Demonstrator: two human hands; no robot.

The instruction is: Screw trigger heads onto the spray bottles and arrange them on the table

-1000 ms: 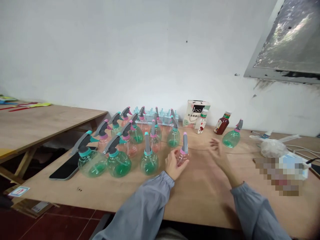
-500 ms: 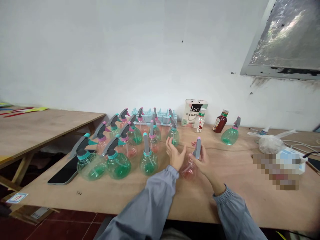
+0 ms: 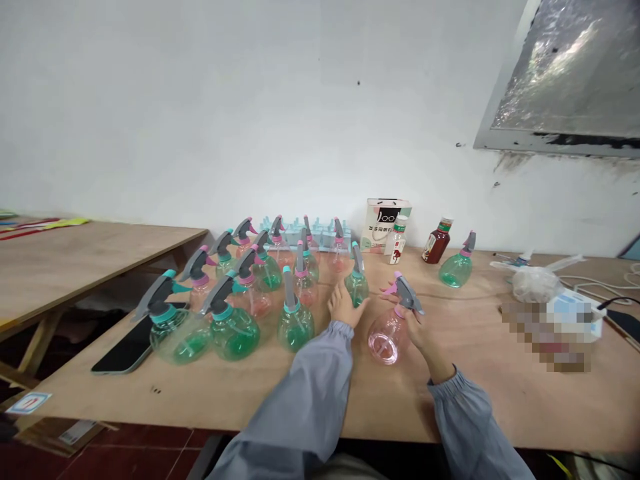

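Dark phone [image 3: 123, 348], paper bag [image 3: 379, 225], brown bottle [image 3: 437, 245]

Workshop-like room: bare wooden tables [image 3: 200, 400], scuffed wall [image 3: 200, 100] (tiled floor [image 3: 125, 450] below).

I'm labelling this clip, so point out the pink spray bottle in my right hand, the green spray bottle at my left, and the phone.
Pink spray bottle [image 3: 383, 331], head view, on its body.
Green spray bottle [image 3: 358, 288], head view, on its body.
Phone [image 3: 123, 348], head view, on its screen.
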